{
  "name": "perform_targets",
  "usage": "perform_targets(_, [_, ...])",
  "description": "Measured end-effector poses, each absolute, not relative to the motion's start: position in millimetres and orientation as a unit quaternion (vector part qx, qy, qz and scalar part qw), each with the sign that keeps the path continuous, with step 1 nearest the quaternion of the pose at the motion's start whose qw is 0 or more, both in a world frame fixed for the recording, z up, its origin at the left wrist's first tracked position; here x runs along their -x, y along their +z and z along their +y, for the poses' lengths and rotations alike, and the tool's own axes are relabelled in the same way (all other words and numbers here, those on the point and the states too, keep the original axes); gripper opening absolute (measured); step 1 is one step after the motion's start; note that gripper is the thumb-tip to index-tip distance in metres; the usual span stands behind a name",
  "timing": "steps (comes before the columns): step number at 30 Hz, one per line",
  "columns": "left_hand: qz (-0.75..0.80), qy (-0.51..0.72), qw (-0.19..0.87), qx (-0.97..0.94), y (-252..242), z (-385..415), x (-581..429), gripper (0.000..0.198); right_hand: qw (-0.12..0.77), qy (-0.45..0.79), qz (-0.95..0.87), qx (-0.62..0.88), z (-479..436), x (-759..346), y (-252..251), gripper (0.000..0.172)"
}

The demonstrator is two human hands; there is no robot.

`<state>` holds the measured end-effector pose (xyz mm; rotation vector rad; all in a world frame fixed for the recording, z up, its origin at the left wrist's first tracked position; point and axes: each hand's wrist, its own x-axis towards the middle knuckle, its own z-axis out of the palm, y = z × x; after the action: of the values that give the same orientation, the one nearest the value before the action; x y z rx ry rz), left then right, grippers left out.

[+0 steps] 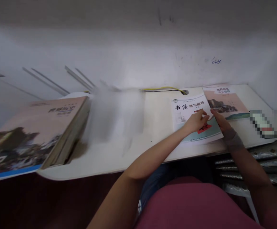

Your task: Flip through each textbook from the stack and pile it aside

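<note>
A calligraphy workbook point(182, 127) with a white and pale green cover and Chinese characters lies on the white desk point(157, 127). My left hand point(197, 121) rests over the middle of its cover, fingers bent and slightly apart, nothing gripped in them. At the workbook's right edge, my right hand point(220, 121) has its thumb and fingers closed on the edge; part of the fingers is hidden. Partly under the workbook and behind my right hand is a pink world history book point(233, 103).
A stack of pink history books point(40, 124) stands at the left. A blurred pale sheet or booklet point(116, 114) lies beside it. Yellow and black cables point(164, 88) enter a desk hole point(184, 92). A pixelated phone-like object point(263, 124) is at the right; a wall rises behind.
</note>
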<state>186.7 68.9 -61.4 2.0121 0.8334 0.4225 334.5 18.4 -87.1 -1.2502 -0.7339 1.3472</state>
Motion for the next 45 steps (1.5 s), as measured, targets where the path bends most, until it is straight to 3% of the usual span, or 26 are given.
perform_targets(6, [0.381,0.263,0.221,-0.858,-114,74,-109,0.045,0.537,0.545,-0.309,0.565,20,-347,-105,0.041])
perform_targets(13, [0.413,0.164,0.117,-0.888,-155,64,-65,0.074,0.513,0.494,-0.364,0.601,23,-352,-112,0.04])
perform_targets(16, [0.404,0.15,0.08,-0.899,-155,60,-68,0.079,0.492,0.33,-0.467,0.656,13,-356,-111,0.045])
perform_targets(20, [0.4,0.15,0.05,-0.903,-155,59,-68,0.079,0.367,0.023,-0.589,0.72,-15,-357,-114,0.044])
perform_targets(23, [0.4,0.146,0.049,-0.904,-156,59,-67,0.081,0.261,-0.049,-0.619,0.739,-32,-354,-120,0.044])
perform_targets(26, [0.398,0.158,0.057,-0.902,-156,59,-67,0.08,0.196,-0.042,-0.624,0.755,-36,-352,-126,0.045])
perform_targets(30, [0.401,0.166,0.074,-0.898,-154,57,-67,0.079,0.188,-0.031,-0.614,0.766,-32,-350,-130,0.048])
perform_targets(38, [0.406,0.148,0.1,-0.896,-151,57,-67,0.081,0.243,0.023,-0.599,0.763,-34,-348,-122,0.055])
perform_targets(43, [0.403,0.217,0.136,-0.879,-126,47,-75,0.067,0.348,0.206,-0.646,0.647,-36,-336,-93,0.054])
perform_targets(45, [0.371,0.259,0.225,-0.863,-107,41,-81,0.056,0.365,0.249,-0.679,0.586,-36,-318,-85,0.051])
